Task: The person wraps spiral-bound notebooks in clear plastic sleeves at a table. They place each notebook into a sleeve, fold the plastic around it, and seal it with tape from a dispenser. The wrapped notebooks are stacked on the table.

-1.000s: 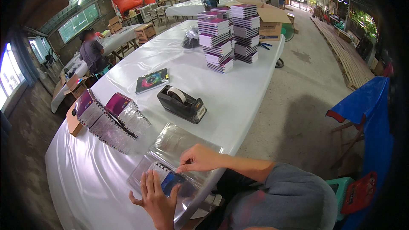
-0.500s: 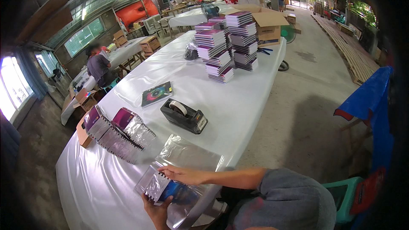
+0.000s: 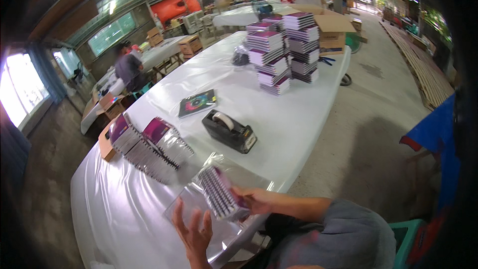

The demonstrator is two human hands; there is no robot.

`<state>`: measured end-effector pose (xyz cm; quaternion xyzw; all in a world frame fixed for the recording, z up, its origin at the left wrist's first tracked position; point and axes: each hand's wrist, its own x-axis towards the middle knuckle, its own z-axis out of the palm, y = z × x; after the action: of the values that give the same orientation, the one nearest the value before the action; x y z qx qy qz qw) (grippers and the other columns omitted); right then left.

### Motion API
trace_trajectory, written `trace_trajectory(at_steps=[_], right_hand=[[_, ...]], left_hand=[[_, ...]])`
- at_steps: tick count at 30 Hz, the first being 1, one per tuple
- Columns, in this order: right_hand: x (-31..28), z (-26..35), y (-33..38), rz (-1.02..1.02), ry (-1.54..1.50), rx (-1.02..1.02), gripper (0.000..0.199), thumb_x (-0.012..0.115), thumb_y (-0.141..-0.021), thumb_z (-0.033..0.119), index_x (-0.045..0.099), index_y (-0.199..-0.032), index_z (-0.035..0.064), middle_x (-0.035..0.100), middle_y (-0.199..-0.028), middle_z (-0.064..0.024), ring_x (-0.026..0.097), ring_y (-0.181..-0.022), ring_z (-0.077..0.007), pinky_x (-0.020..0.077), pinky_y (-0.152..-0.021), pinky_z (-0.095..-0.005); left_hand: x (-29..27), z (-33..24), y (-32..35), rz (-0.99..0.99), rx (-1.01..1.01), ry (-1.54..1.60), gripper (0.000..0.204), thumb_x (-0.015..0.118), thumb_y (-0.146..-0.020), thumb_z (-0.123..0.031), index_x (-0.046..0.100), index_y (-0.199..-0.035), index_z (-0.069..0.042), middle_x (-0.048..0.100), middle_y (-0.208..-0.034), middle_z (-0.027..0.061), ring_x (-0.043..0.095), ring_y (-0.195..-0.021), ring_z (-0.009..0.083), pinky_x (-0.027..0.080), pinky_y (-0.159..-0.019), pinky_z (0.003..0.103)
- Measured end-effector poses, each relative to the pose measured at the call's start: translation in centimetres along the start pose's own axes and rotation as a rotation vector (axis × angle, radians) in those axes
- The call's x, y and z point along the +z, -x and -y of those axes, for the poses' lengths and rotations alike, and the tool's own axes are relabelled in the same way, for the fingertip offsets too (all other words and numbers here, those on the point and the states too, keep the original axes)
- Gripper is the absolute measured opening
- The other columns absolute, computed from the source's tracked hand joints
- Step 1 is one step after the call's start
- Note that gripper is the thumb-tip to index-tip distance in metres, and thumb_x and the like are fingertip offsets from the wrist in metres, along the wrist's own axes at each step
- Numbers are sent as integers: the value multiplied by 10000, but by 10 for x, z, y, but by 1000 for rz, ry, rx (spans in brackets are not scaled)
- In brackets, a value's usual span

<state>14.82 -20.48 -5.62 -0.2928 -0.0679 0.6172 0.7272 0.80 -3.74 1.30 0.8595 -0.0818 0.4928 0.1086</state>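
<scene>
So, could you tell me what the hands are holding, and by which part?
The right hand grips a spiral-bound notebook by its lower end; the left hand is open, holding nothing.

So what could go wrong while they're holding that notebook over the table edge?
The right hand alone grips the notebook, and the left hand is open and apart from it, so it might slip. The clear sleeves lie near the table edge and could slide off.

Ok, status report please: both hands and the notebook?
Right hand grips spiral notebook, lifted and tilted. Left hand open, just beside it. Clear sleeves lie beneath on table.
</scene>
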Motion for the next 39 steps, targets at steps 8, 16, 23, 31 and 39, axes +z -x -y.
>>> trace_trajectory(at_steps=[8,16,23,31,39], right_hand=[[3,75,-16,205,-35,-306,625,549,-875,446,381,-1396,144,471,-1370,-105,519,-1183,-339,404,-881,-694],[74,198,-101,-59,374,-491,473,623,-872,391,518,-1250,128,615,-1102,-62,621,-942,-226,519,-794,-471],[108,266,-209,-37,448,-239,328,627,-868,331,593,-1091,92,671,-1003,-80,661,-838,-235,515,-844,-424],[78,268,-266,-274,1153,-289,652,573,-803,641,590,-1187,114,608,-1188,-86,484,-1210,-220,260,-1070,-447],[45,233,-264,-222,602,-313,862,277,-813,797,377,-1404,177,391,-1432,-82,312,-1326,-282,173,-1084,-545]], left_hand=[[15,57,18,974,-908,-214,946,754,-624,-578,378,-1405,-199,285,-1486,142,250,-1369,398,212,-1039,651],[27,78,38,1153,-827,-97,936,780,-591,-553,375,-1405,-332,223,-1528,77,175,-1401,389,206,-1029,688],[27,88,47,1076,-778,-1,911,772,-622,-540,391,-1407,-276,285,-1501,77,219,-1395,351,259,-1021,647],[0,126,28,651,-878,77,1110,828,-608,-463,212,-1474,-144,235,-1498,176,236,-1379,363,272,-1099,439],[43,244,-18,-71,-945,442,1393,932,-472,-324,15,-1440,79,338,-1424,231,376,-1302,301,321,-1075,347]])
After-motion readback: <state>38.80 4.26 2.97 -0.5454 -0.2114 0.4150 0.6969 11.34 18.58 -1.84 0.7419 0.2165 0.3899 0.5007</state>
